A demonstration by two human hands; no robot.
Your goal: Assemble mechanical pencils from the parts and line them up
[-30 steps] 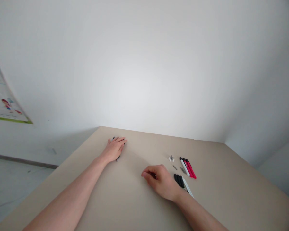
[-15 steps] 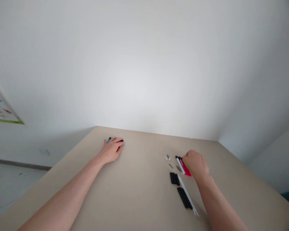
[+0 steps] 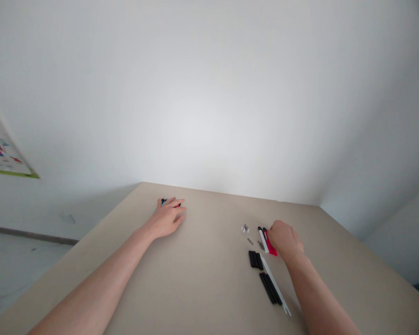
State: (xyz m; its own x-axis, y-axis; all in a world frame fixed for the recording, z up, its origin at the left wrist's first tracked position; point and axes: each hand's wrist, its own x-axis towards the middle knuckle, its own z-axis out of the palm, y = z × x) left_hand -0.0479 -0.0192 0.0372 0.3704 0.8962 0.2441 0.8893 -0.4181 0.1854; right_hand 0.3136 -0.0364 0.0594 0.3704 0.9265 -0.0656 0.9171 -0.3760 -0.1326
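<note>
My left hand [image 3: 166,218] lies at the far left of the table, its fingers spread over a few small pen parts [image 3: 164,201]. Bits of black, blue and pink show between and beyond the fingers; the rest is covered. On the right, my right hand [image 3: 285,237] is closed, with the fingertips turned down and hidden. It sits against red pen barrels [image 3: 272,249], beside a white pen barrel [image 3: 263,241] with a black end. Whatever the right fingers pinch, if anything, is out of sight.
Small white and metal bits [image 3: 245,228] and springs [image 3: 250,241] lie left of the barrels. Nearer me are short black grips [image 3: 255,259], longer black tubes [image 3: 270,288] and slim white refills [image 3: 275,286]. A wall [image 3: 209,116] rises behind the table [image 3: 195,274].
My left hand has shifted slightly right, and its fingers are spread wider over the parts. My right hand stays closed by the red barrels. The camera view has moved a little.
</note>
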